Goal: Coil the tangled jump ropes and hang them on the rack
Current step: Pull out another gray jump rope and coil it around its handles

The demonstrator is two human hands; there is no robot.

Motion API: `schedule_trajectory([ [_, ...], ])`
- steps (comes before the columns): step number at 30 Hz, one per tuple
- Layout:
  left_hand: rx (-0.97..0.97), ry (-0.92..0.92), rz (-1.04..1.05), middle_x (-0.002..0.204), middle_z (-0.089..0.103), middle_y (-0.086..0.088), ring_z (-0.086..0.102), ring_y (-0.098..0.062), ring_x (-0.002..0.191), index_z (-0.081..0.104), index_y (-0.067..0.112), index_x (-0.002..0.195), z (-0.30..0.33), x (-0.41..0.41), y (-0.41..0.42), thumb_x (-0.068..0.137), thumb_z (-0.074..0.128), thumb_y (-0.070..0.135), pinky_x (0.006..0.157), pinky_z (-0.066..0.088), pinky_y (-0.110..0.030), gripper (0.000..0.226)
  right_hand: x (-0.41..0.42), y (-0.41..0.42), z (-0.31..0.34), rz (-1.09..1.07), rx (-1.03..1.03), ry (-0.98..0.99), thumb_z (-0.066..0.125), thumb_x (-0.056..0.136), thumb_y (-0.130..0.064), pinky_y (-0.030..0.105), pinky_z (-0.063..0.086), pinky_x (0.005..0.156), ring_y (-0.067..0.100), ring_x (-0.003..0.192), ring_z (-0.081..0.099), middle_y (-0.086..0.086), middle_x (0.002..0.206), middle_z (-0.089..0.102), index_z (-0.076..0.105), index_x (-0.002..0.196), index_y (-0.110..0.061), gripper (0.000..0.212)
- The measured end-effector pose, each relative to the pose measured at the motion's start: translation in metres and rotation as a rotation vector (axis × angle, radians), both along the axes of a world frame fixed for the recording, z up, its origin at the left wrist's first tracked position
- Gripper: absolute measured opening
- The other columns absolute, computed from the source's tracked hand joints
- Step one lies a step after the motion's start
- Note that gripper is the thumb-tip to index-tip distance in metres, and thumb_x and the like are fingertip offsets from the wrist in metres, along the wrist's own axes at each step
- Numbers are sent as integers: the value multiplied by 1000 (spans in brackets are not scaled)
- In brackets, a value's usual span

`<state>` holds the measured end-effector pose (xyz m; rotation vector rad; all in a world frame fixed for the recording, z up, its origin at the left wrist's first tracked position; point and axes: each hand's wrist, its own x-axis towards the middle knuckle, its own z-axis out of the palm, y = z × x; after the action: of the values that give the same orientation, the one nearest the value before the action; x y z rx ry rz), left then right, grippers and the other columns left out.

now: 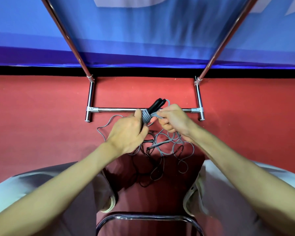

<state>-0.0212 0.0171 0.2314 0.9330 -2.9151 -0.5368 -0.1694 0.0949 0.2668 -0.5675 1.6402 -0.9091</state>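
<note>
At frame centre, the left hand grips black handles wound with grey rope; the right hand pinches its loops, hiding their ends. Tangled ropes lie on the red floor below the rack.

Red floor is seen across mid frame, w/ a blue banner hung behind, black strip along its bottom edge. A chrome chair frame is seen at bottom centre, btwn light trousers.

Left hand holds black handles wrapped in grey rope; right hand pinches the rope.
</note>
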Motion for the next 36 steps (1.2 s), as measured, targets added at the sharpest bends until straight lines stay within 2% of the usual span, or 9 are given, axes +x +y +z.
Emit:
schedule_trajectory([
  [3, -172, 14, -118, 89, 62, -19, 62, -41, 73, 51, -1, 126, -4, 5, 5, 92, 59, 26, 54, 40, -37, 44, 0, 5, -1, -38, 34, -39, 38, 98, -14, 17, 11, 38, 6, 38, 17, -5, 49, 24, 63, 93, 13, 37],
  [8, -370, 41, -148, 78, 61, -12, 58, -33, 62, 62, 12, 128, -10, 4, 1, 75, 79, 22, 47, 43, -32, 57, 2, 8, -4, -138, 151, -111, 42, 92, -63, 18, 14, 36, 6, 34, 19, -10, 37, 34, 63, 104, 8, 75],
  [14, -423, 219, -138, 86, 57, -13, 52, -31, 68, 59, 18, 133, -8, -4, -4, 74, 81, 18, 59, 44, -35, 62, 1, 7, -11, -286, 91, -68, 57, 95, -43, 17, 15, 33, 5, 28, 22, -11, 33, 34, 65, 88, 6, 50],
  [18, 139, 319, -77, 100, 53, -5, 51, -21, 89, 56, 24, 136, 3, -7, -19, 73, 66, 52, 83, 46, -33, 69, -10, -3, -14, -313, -41, 119, 57, 97, -33, 16, 15, 33, 4, 28, 20, -12, 32, 28, 60, 77, 20, 57],
  [20, 495, 421, 112, 90, 54, 3, 51, -9, 83, 68, 23, 112, 17, -12, -26, 72, 61, 62, 78, 42, -22, 56, -14, -6, -13, -251, -160, 236, 59, 96, -33, 18, 15, 37, 5, 33, 17, -13, 36, 23, 46, 47, -2, 60],
  [22, 829, 464, 329, 74, 52, -1, 47, -11, 64, 62, 19, 79, 31, -18, -37, 80, 58, 61, 62, 39, -27, 42, -16, -7, -9, -148, -268, 263, 57, 97, -29, 17, 14, 40, 6, 37, 16, -13, 38, 20, 28, 42, -20, 63],
  [27, 1702, -31, 449, 78, 69, -22, 67, -32, 53, 69, -1, 78, 56, -13, -45, 74, 45, 70, 41, 55, -31, 75, -17, -10, 3, -1, -378, 203, 52, 99, -20, 14, 14, 39, 5, 37, 15, -12, 39, 21, 28, 43, -21, 61],
  [32, 1814, 4, 447, 46, 40, -2, 27, -5, 25, 56, 7, 59, 48, -18, -38, 78, 42, 69, 29, 15, -9, 67, -21, -10, 2, 70, -427, 184, 51, 99, -18, 13, 16, 41, 5, 39, 16, -9, 42, 23, 30, 46, -19, 57],
  [36, 1427, 346, 596, 47, 35, -4, 20, -8, 30, 49, 12, 61, 40, -28, -29, 94, 37, 59, 35, 10, -9, 59, -19, -15, 4, -2, -377, 196, 46, 102, -22, 13, 23, 38, 3, 34, 28, 2, 47, 37, 44, 58, -7, 46],
])
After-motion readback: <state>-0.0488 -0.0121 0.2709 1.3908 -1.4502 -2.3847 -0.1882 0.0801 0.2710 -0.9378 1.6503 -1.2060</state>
